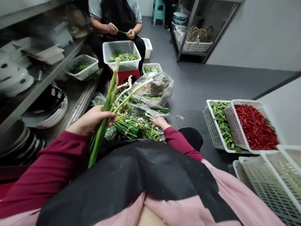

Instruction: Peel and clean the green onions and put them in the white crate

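Left hand (98,119): wraps round a bunch of long green stalks (107,106) near the middle, pale ends tilted up and far, green ends trailing near and left; probably held so to keep the full length together.
Right hand (162,122): narrowed on a few pale stalk ends (150,116) at the heap's right side; seems to pinch with the fingertips, palm side hidden.
Greens heap (130,123): lies low between both hands, just beyond the black apron (134,163); likely placed there for a short reach from either side.
Clear bag (161,87): bulges at the far right of the heap, part of the contents hard to make out.
Far basket (132,64): stands on a red support (131,73), apparently raised to suit the seated co-worker's hands (112,28); contains green pods.
Red pepper basket (234,126): overlaps the green pepper basket (214,132) at right, perhaps to save floor.
Lower shelf edge (80,107): runs from near left to far, close beside the left forearm; leaves little room for swinging outward.
Right knee (192,137): borders the right sleeve, limiting low sweeps.
Grey floor (188,92): stretches between clear bag and pepper baskets, a few scraps (180,117) lying there; offers the widest room, toward far right.
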Demonstrator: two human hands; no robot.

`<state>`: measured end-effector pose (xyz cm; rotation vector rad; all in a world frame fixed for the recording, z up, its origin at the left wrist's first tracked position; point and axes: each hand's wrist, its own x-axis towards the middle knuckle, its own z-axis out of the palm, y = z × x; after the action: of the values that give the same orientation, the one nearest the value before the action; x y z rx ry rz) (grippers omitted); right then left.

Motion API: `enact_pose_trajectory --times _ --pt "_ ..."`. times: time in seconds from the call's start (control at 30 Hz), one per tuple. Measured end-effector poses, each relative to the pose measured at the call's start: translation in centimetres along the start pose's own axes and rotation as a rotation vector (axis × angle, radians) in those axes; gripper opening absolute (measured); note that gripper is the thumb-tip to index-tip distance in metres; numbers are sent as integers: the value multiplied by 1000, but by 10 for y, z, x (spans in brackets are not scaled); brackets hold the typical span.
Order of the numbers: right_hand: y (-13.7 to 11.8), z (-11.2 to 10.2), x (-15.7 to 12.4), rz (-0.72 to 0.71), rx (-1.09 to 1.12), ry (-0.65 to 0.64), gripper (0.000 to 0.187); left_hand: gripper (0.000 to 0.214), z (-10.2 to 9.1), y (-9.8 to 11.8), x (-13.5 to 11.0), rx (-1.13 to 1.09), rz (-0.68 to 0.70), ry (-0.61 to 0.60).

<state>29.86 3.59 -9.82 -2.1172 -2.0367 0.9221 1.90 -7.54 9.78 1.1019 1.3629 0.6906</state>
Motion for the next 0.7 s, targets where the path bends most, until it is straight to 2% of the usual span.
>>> enact_pose_trajectory --times 0.07,0.17,0.2,0.27,0.33,0.37,0.43,0.6,0.7 --pt "-11 -4 -9 15 21 58 44 13 5 -4 20 -165 11 -90" --pt "-34 -19 -31 -201 353 203 34 14 14 -14 47 -343 10 -217" --pt "-43 -24 -39 -306 523 185 34 15 19 -17 55 -381 13 -247" --pt "-61 -31 -56 -458 834 45 37 16 30 -23 66 -398 -7 -292" --pt "-74 -33 -70 -503 1022 -99 37 19 41 -26 72 -366 -48 -318" --pt "-77 -32 -74 -503 1065 -141 34 22 46 -26 73 -348 -64 -319" --pt "-78 -30 -78 -502 1080 -144 29 30 52 -25 73 -307 -79 -284" --pt "-74 -22 -73 -463 1018 19 21 39 53 -25 70 -79 -74 -179" --pt "-77 -21 -71 -419 1074 42 21 40 53 -24 70 -20 -35 -118"
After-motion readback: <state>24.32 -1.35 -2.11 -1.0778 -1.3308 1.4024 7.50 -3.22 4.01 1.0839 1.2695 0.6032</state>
